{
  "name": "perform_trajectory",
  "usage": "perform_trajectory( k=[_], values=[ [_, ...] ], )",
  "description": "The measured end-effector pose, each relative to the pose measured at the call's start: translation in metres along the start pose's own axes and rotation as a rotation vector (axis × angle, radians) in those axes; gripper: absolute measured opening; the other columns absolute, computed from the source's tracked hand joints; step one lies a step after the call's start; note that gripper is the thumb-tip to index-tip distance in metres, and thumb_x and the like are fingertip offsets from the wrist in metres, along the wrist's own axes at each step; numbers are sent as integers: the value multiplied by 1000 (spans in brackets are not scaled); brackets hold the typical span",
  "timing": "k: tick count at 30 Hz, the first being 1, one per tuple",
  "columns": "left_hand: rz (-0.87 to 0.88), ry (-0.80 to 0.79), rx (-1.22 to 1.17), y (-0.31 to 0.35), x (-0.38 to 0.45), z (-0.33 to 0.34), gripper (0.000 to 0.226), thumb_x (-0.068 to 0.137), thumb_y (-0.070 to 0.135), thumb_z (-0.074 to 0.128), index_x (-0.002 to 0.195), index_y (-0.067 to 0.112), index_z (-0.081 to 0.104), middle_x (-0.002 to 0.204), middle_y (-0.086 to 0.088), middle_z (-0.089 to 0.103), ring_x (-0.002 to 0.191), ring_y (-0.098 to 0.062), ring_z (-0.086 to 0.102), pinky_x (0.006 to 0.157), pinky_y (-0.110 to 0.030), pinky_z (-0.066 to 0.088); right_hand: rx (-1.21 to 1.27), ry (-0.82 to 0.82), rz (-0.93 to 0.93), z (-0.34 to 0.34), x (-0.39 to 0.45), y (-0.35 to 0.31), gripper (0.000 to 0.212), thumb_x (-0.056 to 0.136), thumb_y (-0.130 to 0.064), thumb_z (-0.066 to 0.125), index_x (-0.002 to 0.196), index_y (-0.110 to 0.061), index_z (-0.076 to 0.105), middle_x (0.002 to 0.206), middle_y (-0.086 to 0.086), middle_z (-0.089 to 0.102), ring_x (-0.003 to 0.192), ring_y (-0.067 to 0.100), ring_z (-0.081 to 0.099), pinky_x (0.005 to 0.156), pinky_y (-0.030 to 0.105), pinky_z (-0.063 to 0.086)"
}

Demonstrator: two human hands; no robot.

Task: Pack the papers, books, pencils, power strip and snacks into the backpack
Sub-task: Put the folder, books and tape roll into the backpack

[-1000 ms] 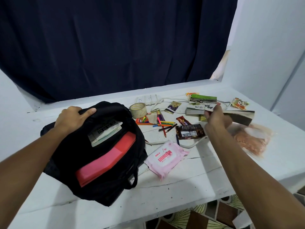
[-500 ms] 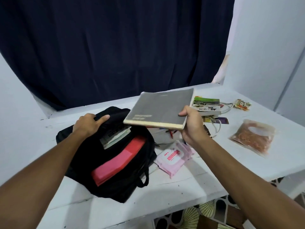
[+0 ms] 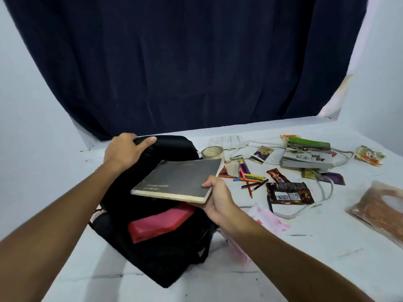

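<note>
A black backpack (image 3: pixel 165 253) lies open on the white table (image 3: pixel 316 258), a red folder (image 3: pixel 161 222) sticking out of it. My left hand (image 3: pixel 124 150) grips the backpack's top rim. My right hand (image 3: pixel 218 198) holds a grey book (image 3: pixel 178 179) by its near right corner, flat over the backpack's opening. Right of the bag lie coloured pencils (image 3: pixel 253 180), a stack of books (image 3: pixel 307 156), a white power strip (image 3: pixel 226 141) with its cable, a dark snack packet (image 3: pixel 287 192) and a clear bag of brown snack (image 3: pixel 381 208).
A roll of tape (image 3: pixel 211 152) stands behind the held book. A pink wipes pack (image 3: pixel 268 221) lies partly under my right forearm. More small wrappers (image 3: pixel 369 154) sit at the far right. A dark curtain (image 3: pixel 185 62) hangs behind the table.
My right hand lifted the grey book off the stack at the right and carried it left and down over the open backpack. My left hand kept its hold on the rim.
</note>
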State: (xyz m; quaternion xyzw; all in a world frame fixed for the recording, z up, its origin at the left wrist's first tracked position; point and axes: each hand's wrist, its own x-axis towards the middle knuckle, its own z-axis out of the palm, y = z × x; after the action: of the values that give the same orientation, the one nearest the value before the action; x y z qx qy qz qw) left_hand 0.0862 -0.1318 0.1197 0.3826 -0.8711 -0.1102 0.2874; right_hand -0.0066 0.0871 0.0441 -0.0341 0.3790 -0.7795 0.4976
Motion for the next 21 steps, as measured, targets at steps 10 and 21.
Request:
perform_trajectory(
  k=[10,21],
  values=[
    [4,107,71,25,20,-17,59,77,72,55,62,16,51,58,2,57,57,-12,54,50,-30,36,-149,66,249,71,113,29,4,90,-7,56,86,-7,55,74,12,51,64,22,55,53,27,49],
    [-25,137,74,25,22,-14,64,76,73,54,66,9,54,59,-2,58,58,-19,56,54,-33,42,-276,-4,445,57,146,20,16,102,-17,45,109,-3,50,75,22,59,38,20,63,38,22,51]
  ],
)
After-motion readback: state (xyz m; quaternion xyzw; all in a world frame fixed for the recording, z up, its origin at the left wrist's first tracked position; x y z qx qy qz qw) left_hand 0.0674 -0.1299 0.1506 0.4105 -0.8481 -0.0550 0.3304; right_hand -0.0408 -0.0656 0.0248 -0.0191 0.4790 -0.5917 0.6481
